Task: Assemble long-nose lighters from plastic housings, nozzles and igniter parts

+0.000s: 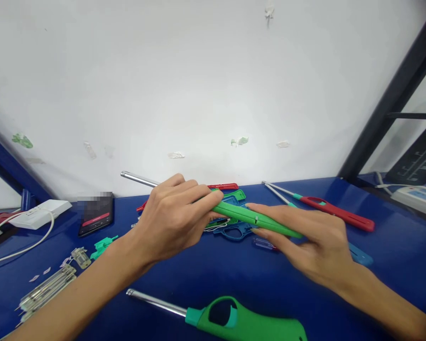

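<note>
Left hand (170, 220) and right hand (310, 241) both in closed grip on a long green plastic lighter body (255, 219), smooth, held just above the blue bench (394, 255). Chrome tube (138, 178) juts past the left knuckles. Finished green lighter (241, 322) lies nearer; red one (335, 213) well behind.

A blue worktable (394, 251) carries a finished green gas lighter (234, 321) at the near edge, a red lighter (335, 211) far right, and loose blue, green and red handle shells (234, 231) mid-table. At the left lie a phone (96, 215), a white power strip (40, 213), clear plastic parts (48, 289) and small teal pieces (102, 245).
</note>
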`<state>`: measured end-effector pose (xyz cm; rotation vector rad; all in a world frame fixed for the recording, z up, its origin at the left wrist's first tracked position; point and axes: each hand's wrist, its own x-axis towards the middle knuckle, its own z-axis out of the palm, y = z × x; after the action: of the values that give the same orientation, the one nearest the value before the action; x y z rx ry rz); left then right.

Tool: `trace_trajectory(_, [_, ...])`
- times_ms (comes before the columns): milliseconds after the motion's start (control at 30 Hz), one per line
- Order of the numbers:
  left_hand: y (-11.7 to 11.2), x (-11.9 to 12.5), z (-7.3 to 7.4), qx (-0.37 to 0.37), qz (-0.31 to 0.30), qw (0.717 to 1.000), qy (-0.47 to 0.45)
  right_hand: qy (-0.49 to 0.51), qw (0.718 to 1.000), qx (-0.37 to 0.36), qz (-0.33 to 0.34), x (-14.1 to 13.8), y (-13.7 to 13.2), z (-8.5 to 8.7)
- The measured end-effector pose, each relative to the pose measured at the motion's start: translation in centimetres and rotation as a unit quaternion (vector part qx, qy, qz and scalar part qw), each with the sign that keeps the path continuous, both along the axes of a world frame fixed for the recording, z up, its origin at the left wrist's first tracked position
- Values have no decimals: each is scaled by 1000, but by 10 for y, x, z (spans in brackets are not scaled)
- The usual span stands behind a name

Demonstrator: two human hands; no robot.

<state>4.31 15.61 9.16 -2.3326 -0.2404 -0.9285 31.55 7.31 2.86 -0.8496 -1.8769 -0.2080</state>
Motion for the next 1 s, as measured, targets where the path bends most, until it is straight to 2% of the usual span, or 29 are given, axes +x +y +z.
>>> trace_trajectory(167, [-2,-1,3,-6,-5,1000,3,38,998,-51,22,-1,-1,-1])
trace_trajectory(233, [0,-2,3,-12,-7,1000,4,60,993,-95,35,0,-1,1])
trace_trajectory(300, [0,-2,2,-23,-7,1000,9,71,981,-170,63,0,-1,5])
trace_trajectory(367, [-1,-1,0,-40,-10,999,24,65,952,-274,117,0,-1,10])
trace_trajectory(433, [-5,3,-4,-63,-16,997,48,51,911,-369,178,-1,-3,11])
trace_trajectory(500, [-10,7,-10,-88,-20,993,70,51,879,-425,210,-3,-4,7])
trace_trajectory(667, [-14,14,-22,-189,2,976,104,103,859,-467,186,-5,-3,-17])
trace_trajectory(833, [-10,14,-28,-219,44,966,132,138,816,-528,192,0,11,-42])
trace_trajectory(933, [-10,15,-30,-229,58,961,144,151,791,-561,192,-3,17,-48])
trace_trajectory(1000, [-11,16,-31,-232,61,959,149,164,778,-584,165,-7,17,-48])
